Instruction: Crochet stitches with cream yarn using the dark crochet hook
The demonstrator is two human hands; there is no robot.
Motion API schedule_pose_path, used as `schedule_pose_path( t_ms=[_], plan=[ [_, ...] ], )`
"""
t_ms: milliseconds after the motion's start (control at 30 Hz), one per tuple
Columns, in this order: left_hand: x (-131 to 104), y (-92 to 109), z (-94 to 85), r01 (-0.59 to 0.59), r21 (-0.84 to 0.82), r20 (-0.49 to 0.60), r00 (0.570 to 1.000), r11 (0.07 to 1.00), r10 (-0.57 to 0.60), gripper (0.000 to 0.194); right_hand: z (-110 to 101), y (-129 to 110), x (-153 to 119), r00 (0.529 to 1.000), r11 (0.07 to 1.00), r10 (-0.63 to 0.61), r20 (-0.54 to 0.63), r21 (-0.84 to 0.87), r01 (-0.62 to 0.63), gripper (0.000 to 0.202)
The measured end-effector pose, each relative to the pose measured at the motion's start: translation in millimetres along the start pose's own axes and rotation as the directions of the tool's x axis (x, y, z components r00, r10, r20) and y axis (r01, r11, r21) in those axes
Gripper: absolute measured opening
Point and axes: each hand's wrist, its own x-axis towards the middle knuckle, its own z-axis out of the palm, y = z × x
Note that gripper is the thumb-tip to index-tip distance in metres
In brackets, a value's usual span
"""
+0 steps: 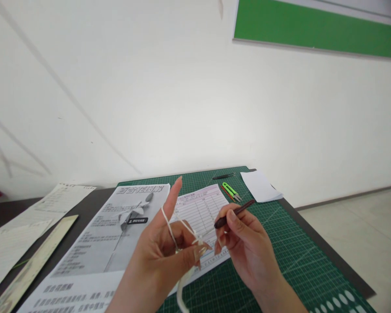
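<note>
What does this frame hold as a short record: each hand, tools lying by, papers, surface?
left hand: the left hand pinches white yarn, a strand running over its raised index finger
right hand: the right hand grips a dark-handled tool, its thin shaft pointing at the yarn; whether it passes through a loop is unclear
tools lying by: green snips; a slim dark tool
papers: table sheet behind the hands; illustrated sheet to its left
surface: green gridded mat
</note>
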Motion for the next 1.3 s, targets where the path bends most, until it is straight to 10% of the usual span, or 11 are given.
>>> schedule_pose_path(
  t_ms=[467, 1300],
  plan=[
    [-2, 0, -1.4, 0.023, -0.006, 0.023, 0.999, 1.0, -0.023, 0.089, -2, -8, -4, 0.988, 0.977, -0.137, 0.072, -0.153, 0.147, 0.015],
    [-4, -1, 2.8, 0.036, -0.058, -0.066, 0.997, 0.998, -0.04, 0.088, -4, -3, -17, 0.827, 0.744, -0.517, 0.219, -0.363, 0.561, 0.013]
  ],
)
